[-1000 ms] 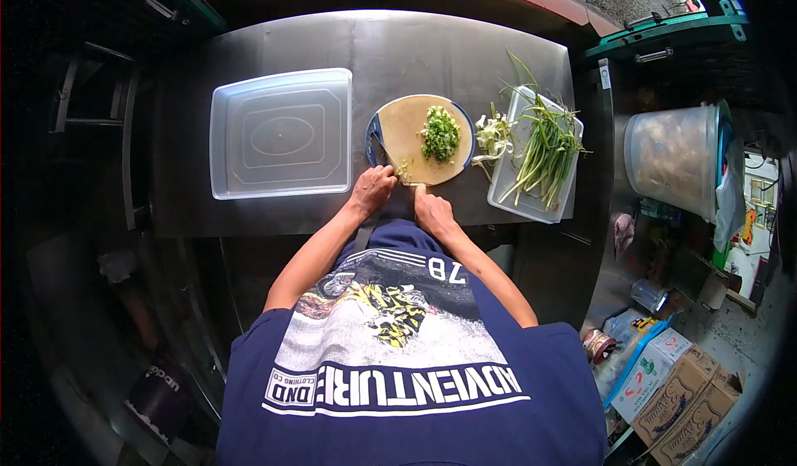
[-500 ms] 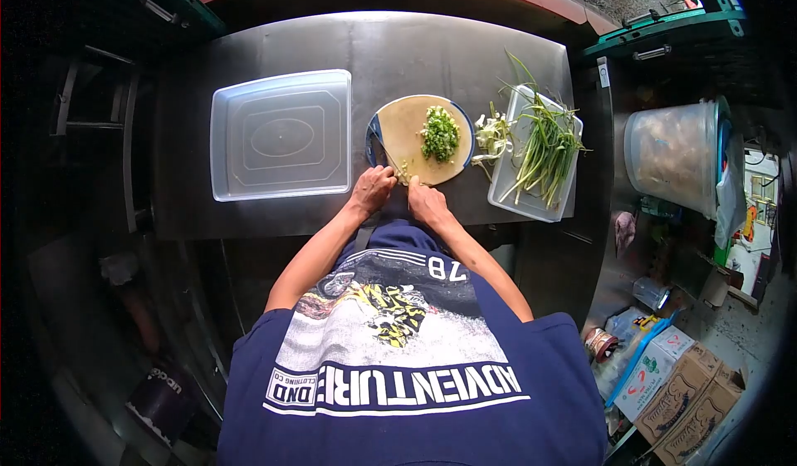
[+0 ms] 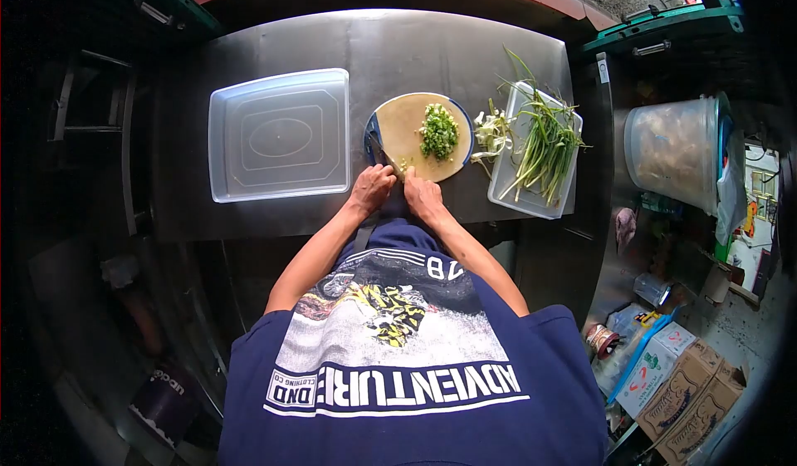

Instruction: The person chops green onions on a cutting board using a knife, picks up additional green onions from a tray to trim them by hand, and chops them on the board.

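Note:
A round cutting board (image 3: pixel 403 121) with a blue rim lies on the metal table. A heap of chopped spring onion (image 3: pixel 438 132) sits on its right half. My left hand (image 3: pixel 373 188) is closed at the board's near left edge, around a knife (image 3: pixel 378 146) whose dark blade points away from me; the handle is hidden. Close beside it, my right hand (image 3: pixel 424 194) pinches spring onion at the near edge, mostly covered by the fingers. A few pale cut bits (image 3: pixel 404 165) lie at the fingertips.
Left of the board stands a clear plastic tray (image 3: pixel 282 138). On the right, whole spring onions (image 3: pixel 544 146) rest in a white tray (image 3: pixel 502 179), with white trimmings (image 3: pixel 493 134) beside it. A large lidded tub (image 3: pixel 671 150) and cardboard boxes (image 3: pixel 685 387) are further right.
The knife blade has shifted slightly left. My right hand has moved slightly left and forward, while my left hand stays nearly in place.

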The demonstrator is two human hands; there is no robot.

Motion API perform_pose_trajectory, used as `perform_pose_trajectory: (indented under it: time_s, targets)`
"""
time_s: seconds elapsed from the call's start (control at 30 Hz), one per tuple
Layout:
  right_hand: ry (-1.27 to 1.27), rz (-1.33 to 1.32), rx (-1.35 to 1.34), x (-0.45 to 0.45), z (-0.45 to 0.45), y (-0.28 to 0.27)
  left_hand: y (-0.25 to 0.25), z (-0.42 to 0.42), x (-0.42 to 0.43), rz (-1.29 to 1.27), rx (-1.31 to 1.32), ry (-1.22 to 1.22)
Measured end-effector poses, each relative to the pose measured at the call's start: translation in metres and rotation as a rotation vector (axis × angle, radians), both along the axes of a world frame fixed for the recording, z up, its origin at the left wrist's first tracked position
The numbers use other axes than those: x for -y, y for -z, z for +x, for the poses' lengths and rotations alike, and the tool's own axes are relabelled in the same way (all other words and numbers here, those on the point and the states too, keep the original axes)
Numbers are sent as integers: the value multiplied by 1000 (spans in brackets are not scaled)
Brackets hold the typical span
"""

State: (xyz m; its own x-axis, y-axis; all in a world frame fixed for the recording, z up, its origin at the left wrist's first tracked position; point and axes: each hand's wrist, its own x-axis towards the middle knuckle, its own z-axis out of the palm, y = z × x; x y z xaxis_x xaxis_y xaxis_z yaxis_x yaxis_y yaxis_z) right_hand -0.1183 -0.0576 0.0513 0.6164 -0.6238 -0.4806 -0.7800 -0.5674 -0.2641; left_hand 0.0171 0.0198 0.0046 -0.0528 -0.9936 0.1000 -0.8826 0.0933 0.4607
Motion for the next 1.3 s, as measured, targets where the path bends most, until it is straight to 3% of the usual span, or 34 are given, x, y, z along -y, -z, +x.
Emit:
perform_pose_trajectory:
  time_s: [1.03, 1.3]
  targets:
    - [-73, 140, 176, 8, -57, 21, -4, 0, 0, 23, -28, -15]
    - [31, 98, 144, 36, -61, 28, -6, 1, 1, 3, -32, -20]
